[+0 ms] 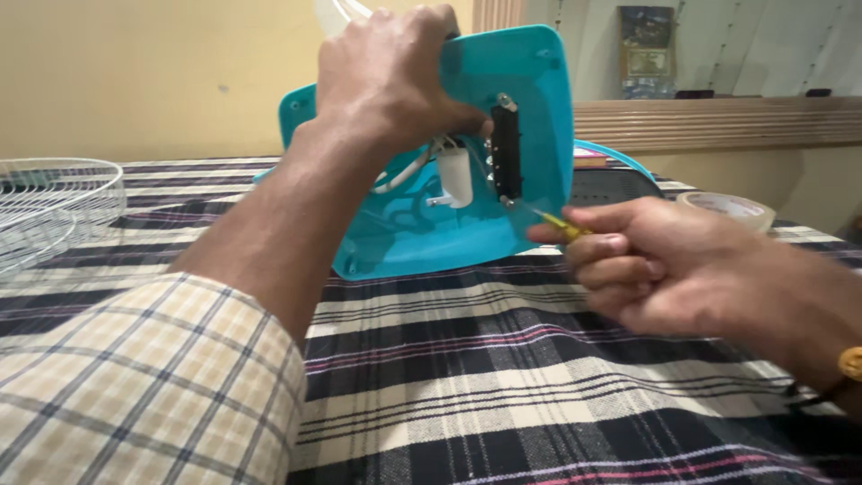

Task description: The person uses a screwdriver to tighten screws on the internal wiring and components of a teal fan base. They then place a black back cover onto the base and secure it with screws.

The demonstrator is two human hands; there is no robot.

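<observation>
I hold one small yellow screwdriver point(564, 226) in my right hand point(646, 260). Its long line runs up and to the left, and its thin metal tip points at the bottom end of one black strip point(505, 153). The tip looks like it touches a screw there, but the spot is tiny and I cannot be sure. My right fingers are curled and pressed together around the handle, with my thumb on top. That hand comes in from the right, low over the cloth, with the wrist near the edge of the picture.

The black strip stands up and down on one blue plastic case point(530, 99). The case stands tilted on its edge, with its open inside facing me. Inside it I see one white box part point(455, 175) and some white wires.

My left hand point(386, 76) reaches up from the lower left and grips the top of the blue case. Its fingers wrap over the rim and my thumb presses near the strip. My sleeve is checked.

All of it sits on one striped cloth point(503, 377). One white wire grill point(45, 207) lies far left. One roll of tape point(729, 208) lies just behind my right hand.
</observation>
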